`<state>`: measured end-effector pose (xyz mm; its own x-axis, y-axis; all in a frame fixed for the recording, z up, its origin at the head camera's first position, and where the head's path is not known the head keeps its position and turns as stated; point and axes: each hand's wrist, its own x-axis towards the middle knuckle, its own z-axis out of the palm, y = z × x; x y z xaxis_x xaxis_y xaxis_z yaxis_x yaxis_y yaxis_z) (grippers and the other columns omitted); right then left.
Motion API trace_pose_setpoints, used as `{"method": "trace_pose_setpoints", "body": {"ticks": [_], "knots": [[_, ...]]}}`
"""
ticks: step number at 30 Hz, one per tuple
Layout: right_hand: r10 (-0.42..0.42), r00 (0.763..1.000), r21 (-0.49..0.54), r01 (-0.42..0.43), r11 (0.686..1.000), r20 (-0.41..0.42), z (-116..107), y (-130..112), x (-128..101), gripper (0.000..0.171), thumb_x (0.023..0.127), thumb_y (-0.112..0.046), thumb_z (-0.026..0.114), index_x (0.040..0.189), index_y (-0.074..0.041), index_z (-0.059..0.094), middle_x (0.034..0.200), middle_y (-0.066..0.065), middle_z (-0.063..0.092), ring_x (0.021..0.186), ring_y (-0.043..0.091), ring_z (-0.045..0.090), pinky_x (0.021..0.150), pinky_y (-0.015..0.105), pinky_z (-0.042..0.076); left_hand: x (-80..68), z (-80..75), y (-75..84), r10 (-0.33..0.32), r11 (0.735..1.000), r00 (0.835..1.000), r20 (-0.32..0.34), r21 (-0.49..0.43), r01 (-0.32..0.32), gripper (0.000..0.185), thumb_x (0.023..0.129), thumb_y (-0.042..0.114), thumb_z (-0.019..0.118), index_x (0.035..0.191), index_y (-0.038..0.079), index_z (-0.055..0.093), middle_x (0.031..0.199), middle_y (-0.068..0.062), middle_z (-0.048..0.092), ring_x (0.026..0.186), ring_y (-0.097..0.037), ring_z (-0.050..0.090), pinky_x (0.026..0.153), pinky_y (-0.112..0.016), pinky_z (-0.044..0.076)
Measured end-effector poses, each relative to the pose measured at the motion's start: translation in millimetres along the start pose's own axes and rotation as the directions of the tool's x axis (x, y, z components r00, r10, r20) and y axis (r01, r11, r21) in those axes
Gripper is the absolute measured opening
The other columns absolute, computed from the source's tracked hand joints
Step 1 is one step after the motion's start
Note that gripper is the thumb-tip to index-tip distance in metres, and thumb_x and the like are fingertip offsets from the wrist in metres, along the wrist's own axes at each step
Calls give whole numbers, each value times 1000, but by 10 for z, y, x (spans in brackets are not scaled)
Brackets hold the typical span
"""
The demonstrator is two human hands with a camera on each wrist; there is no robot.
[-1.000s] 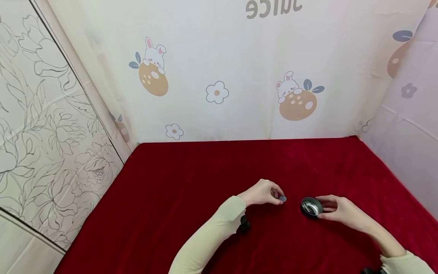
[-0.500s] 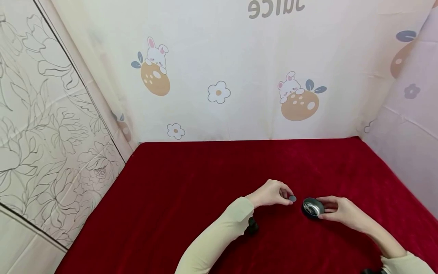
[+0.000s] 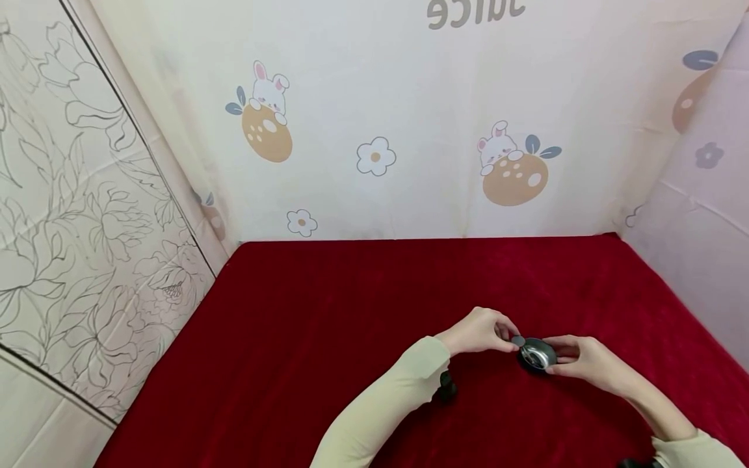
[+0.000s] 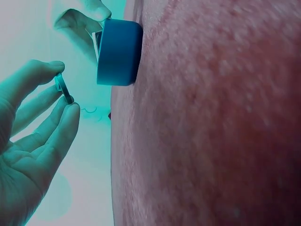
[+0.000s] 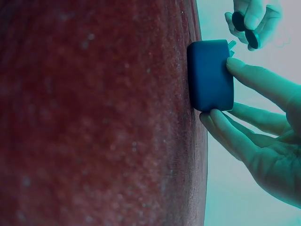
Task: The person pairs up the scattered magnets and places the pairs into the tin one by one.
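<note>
Small disc meets round tin on the red counter

Left hand [image 3: 476, 330] pinches a thin, light, slippery-looking disc [image 3: 517, 340] by its edges just beside the rigid tin [image 3: 536, 355]; right hand [image 3: 579, 364] fingers grip its sides.

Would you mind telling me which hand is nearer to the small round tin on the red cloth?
Right. The right hand grips the round tin by its side, touching it. The left hand pinches a small grey disc just beside the tin's rim.

The left hand [image 3: 481, 331] has carried its small grey disc [image 3: 517, 340] rightward, up to the round tin's [image 3: 537, 355] rim.
</note>
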<state>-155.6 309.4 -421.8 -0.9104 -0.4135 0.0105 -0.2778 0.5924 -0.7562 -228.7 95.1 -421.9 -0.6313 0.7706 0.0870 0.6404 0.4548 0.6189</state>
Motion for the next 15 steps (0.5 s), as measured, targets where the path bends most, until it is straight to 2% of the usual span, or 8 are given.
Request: {"method": "trace_pose_setpoints", "body": {"ticks": [15], "knots": [[8, 1000, -3, -8, 1000, 20, -9, 7, 12, 48, 79, -9, 66, 112, 19, 47, 105, 31, 54, 82, 2, 60, 63, 20, 49, 148, 69, 151, -7, 998, 999, 36, 58, 4, 19, 77, 25, 69, 94, 16, 68, 69, 16, 54, 63, 8, 47, 58, -4, 37]]}}
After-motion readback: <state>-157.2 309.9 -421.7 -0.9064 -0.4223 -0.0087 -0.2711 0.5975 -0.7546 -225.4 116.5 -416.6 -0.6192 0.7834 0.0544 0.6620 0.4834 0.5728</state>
